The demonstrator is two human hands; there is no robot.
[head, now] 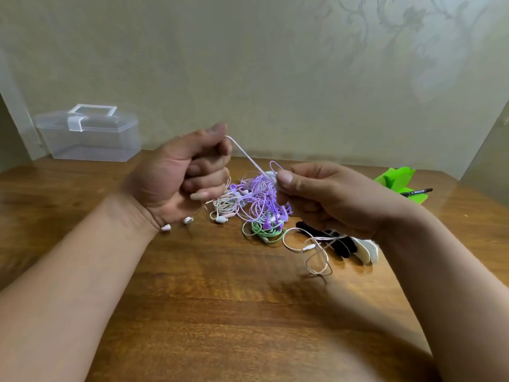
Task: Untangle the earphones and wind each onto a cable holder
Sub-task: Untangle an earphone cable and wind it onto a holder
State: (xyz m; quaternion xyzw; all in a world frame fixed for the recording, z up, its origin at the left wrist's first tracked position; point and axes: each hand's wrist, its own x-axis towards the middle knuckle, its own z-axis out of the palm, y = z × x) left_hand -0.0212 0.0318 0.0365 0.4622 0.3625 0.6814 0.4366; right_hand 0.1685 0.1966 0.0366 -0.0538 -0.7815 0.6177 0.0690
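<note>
A white earphone cable (245, 154) is stretched taut between my two hands above the table. My left hand (190, 175) is fisted around one end, with two white earbuds (176, 224) dangling below the wrist. My right hand (327, 199) pinches the other part, and loose white loops (314, 252) hang beneath it. Behind the hands lies a tangle of purple earphones (256, 197), with a pale pink-white set (224, 208) on its left and a green set (264, 230) in front. Black and white cable holders (355, 248) lie under my right wrist, partly hidden.
A clear plastic box with a lid (88, 133) stands at the back left against the wall. A bright green paper (396, 180) and a black pen (416, 192) lie at the back right. The wooden table (220, 312) spreads out in front.
</note>
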